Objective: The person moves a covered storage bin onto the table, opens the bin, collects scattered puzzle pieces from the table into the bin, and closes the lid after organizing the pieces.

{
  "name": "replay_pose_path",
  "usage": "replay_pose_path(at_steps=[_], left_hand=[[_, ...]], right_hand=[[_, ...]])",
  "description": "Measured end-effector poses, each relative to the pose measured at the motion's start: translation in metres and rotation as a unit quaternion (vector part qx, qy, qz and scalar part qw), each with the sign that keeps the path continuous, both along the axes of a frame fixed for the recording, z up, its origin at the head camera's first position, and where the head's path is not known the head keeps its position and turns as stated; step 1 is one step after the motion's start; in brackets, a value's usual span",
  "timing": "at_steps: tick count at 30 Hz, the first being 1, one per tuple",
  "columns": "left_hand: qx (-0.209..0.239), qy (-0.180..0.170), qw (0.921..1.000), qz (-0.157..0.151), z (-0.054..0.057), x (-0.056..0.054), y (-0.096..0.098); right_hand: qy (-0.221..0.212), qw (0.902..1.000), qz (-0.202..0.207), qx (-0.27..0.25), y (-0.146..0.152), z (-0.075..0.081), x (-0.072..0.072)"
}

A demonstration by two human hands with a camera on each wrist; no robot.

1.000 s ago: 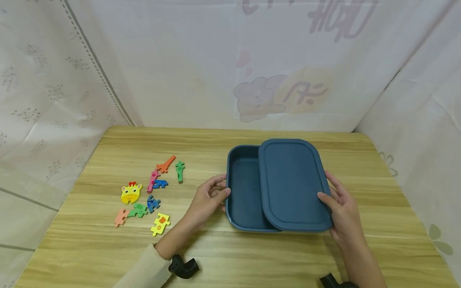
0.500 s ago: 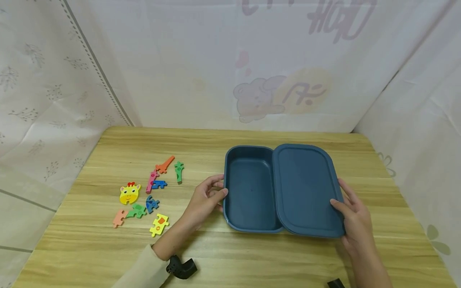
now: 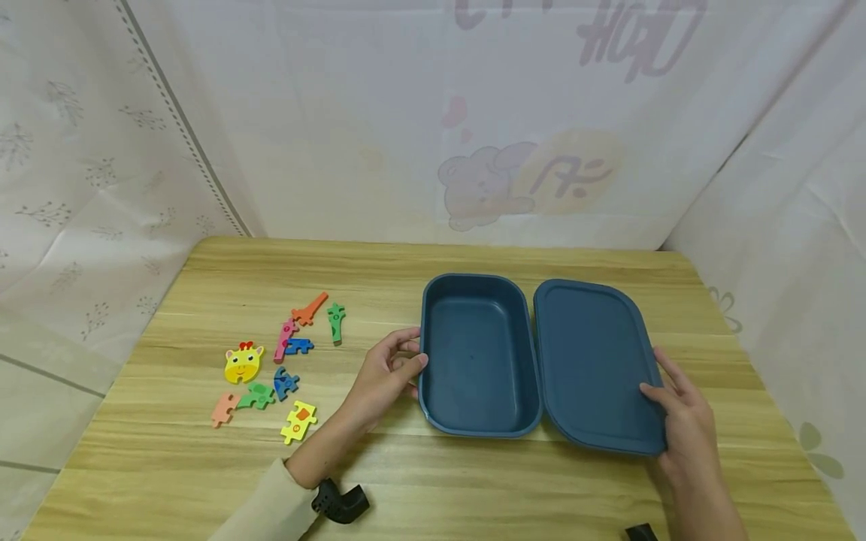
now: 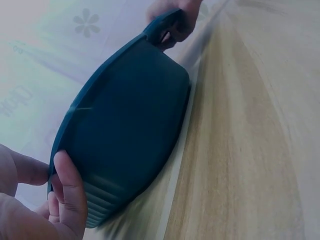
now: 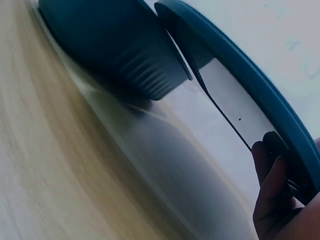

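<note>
A dark blue rectangular box (image 3: pixel 473 361) with rounded corners stands uncovered on the table, its inside bare. My left hand (image 3: pixel 386 372) holds its left rim, thumb on the edge and fingers against the outer wall, as the left wrist view also shows in the box wall (image 4: pixel 125 115). To the right, my right hand (image 3: pixel 690 421) grips the right edge of the matching lid (image 3: pixel 598 368), thumb on top and fingers beneath. Seen from the right wrist, the lid (image 5: pixel 240 55) is held up off the table, tilted, close beside the box.
Several colourful puzzle pieces lie on the table's left side, among them a yellow giraffe head (image 3: pixel 243 363), a green piece (image 3: pixel 336 323) and a yellow piece (image 3: pixel 299 422). The wooden table (image 3: pixel 473 488) backs onto a printed curtain (image 3: pixel 338 135).
My right hand has drawn the lid rightwards and slightly towards me, from partly covering the box to beside it. The left hand keeps its hold on the rim.
</note>
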State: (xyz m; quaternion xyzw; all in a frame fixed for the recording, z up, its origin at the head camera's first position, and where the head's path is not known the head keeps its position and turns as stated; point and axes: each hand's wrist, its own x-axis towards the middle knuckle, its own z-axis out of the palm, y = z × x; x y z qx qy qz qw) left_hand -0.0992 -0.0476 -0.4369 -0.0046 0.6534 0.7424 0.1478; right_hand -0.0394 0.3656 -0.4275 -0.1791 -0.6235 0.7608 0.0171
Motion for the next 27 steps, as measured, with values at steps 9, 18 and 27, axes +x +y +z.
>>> replay_pose_path(at_steps=[9,18,27], left_hand=[[-0.004,0.009,0.9999,-0.008,0.0,0.001,-0.001],[-0.006,0.003,1.0,-0.006,0.001,0.001,-0.004],[-0.007,0.002,0.9999,-0.009,0.001,0.0,-0.006]], right_hand=[[-0.056,0.9953,-0.028,0.074,0.009,-0.006,0.0],[-0.106,0.9872,-0.043,0.112,0.012,-0.013,-0.003],[-0.097,0.9843,-0.045,0.141,0.011,-0.017,-0.002]])
